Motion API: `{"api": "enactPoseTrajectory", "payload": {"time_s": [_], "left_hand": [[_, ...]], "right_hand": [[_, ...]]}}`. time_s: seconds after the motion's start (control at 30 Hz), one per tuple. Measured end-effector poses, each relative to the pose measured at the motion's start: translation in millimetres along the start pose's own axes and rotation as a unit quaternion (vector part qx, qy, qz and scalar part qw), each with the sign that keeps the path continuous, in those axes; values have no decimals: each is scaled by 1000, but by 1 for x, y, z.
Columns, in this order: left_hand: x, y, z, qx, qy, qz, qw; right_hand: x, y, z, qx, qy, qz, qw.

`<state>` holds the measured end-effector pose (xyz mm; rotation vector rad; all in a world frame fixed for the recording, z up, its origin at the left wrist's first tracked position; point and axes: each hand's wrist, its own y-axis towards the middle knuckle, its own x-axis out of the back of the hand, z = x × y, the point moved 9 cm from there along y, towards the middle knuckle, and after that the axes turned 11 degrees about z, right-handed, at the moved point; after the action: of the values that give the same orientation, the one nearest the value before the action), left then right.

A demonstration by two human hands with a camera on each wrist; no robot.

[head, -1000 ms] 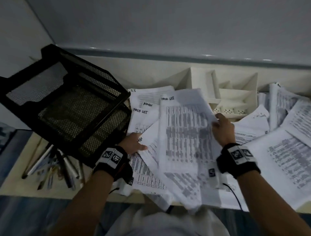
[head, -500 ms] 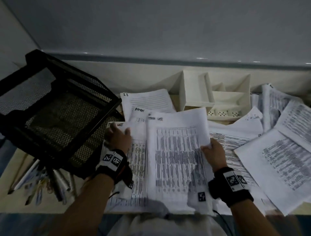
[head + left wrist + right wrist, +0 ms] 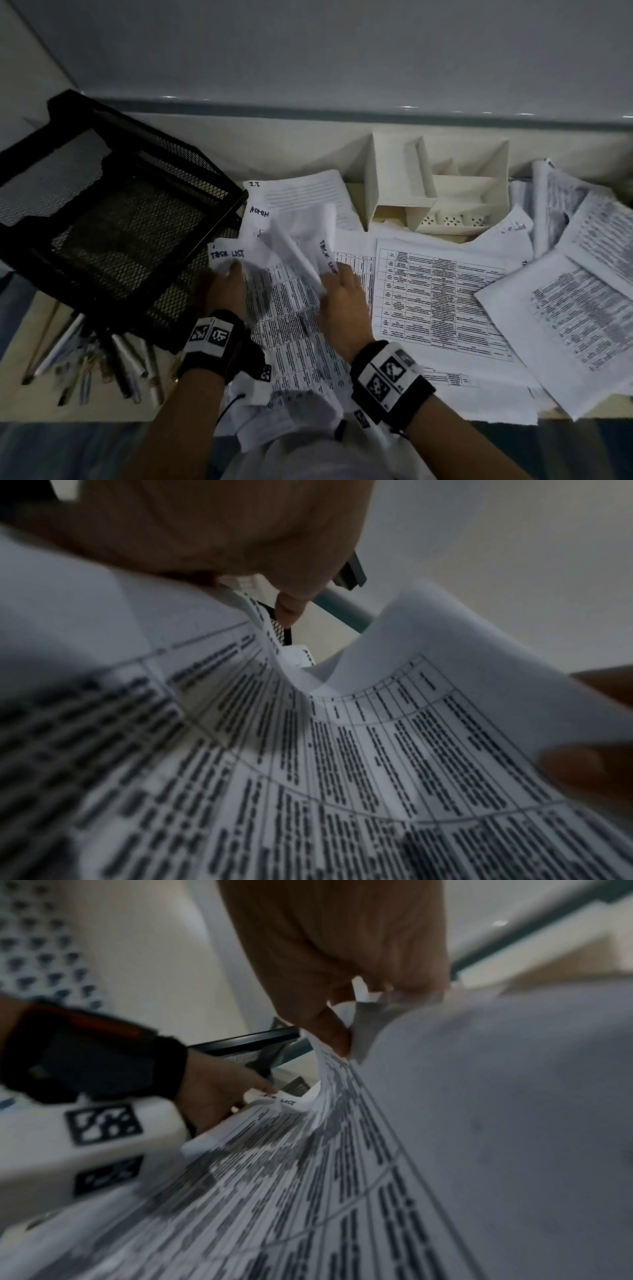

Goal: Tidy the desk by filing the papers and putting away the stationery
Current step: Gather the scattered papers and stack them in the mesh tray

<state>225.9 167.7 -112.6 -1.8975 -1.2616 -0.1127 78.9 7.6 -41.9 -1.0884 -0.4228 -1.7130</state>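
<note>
Printed sheets headed "TASK LIST" lie in front of me, their top edges lifted and curled. My left hand grips the left top corner of these sheets, thumb on the paper. My right hand pinches the right top edge, and the sheets bend up under its fingers. A black mesh paper tray stands tilted at the left. Sheets marked "I.T." and "ADMIN" lie behind the hands.
A white desk organiser with empty compartments stands at the back. More printed papers are spread over the right of the desk. Several pens and pencils lie at the front left, partly under the tray. A wall runs behind the desk.
Both hands moved together toward the middle; the flat stack held at its sides is now bunched and curled upward at its top edge. The camera tilted slightly down.
</note>
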Motion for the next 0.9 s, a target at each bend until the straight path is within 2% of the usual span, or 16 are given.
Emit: {"api": "enactPoseTrajectory", "payload": {"time_s": [0.03, 0.07, 0.1, 0.17, 0.23, 0.3, 0.4, 0.47, 0.57, 0.67, 0.73, 0.8, 0.9], "left_hand": [[1, 1, 2, -4, -16, 5, 1000], [1, 1, 1, -15, -32, 13, 999], [1, 2, 4, -21, -50, 21, 998], [-2, 2, 10, -25, -77, 47, 996], [-10, 0, 13, -34, -49, 83, 995], [-11, -3, 8, -53, -1, 91, 994], [-9, -10, -11, -113, 23, 115, 987], [-4, -14, -27, -154, 40, 132, 978], [-1, -22, -50, -213, 47, 159, 963], [-10, -34, -72, -249, 42, 216, 943], [-20, -35, -77, -238, 46, 258, 935], [-25, -26, -76, -219, 42, 252, 942], [-14, 0, -61, -158, -8, 170, 973]], "right_hand": [[1, -5, 9, 29, -48, -31, 998], [2, -10, 19, 51, -79, -32, 995], [-4, -12, 24, 68, -76, 0, 995], [-14, -13, 18, 48, 6, 78, 996], [-10, -11, -1, -10, 110, 104, 988], [14, -5, -25, -60, 151, 47, 986], [76, 11, -55, -97, 95, -71, 988], [111, 33, -55, -87, 36, -94, 991], [135, 79, -33, -48, -19, -48, 998], [123, 113, 6, 19, -3, 37, 999], [96, 126, 27, 60, 12, 99, 993], [81, 129, 35, 68, 50, 119, 989], [86, 117, 12, 31, 125, 44, 991]]}}
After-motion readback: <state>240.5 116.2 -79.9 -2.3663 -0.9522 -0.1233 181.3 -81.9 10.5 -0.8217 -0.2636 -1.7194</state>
